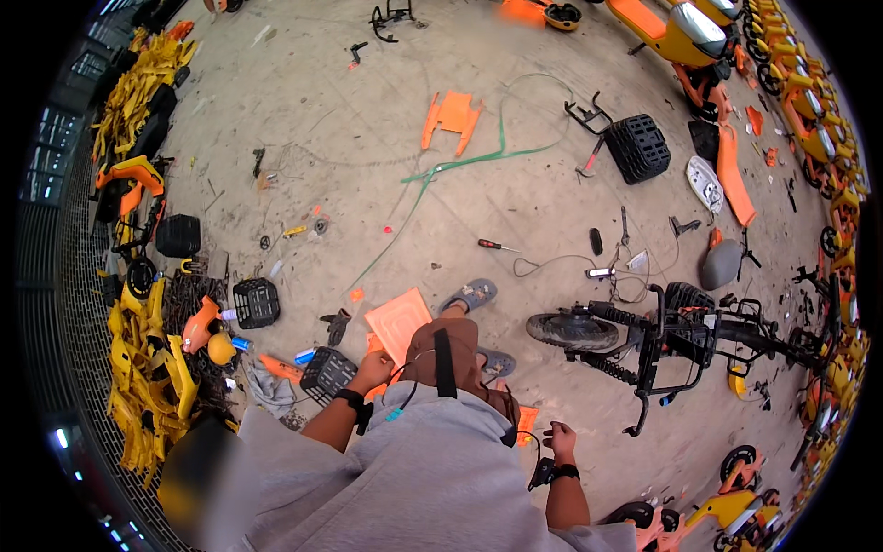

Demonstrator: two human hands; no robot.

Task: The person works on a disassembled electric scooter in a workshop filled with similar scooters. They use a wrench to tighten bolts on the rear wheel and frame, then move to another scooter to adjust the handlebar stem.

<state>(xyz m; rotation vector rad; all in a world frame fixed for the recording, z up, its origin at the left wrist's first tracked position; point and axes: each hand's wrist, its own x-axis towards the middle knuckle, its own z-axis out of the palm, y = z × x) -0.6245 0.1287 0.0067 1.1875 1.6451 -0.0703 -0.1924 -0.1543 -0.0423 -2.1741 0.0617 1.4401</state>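
Observation:
Beside my left leg, my left hand (374, 368) is closed at the near edge of an orange plastic panel (398, 324), a flat, roughly square piece with a raised pattern. The panel slants outward in front of me, and part of the grip is hidden by the hand itself. My right hand (559, 442) hangs at my right side with its fingers loosely apart and nothing in it. Next to it, an orange piece (527, 423) shows on the floor by my hip. A black plastic crate (329, 375) sits just left of my left hand.
At right lies a stripped black scooter frame (676, 331) with its wheel (572, 331) toward me. A screwdriver (497, 246), green strap (478, 160), orange fairing (452, 120) and black crate (637, 147) lie ahead. Yellow panels (147, 386) pile up at left; scooters (814, 129) line the right.

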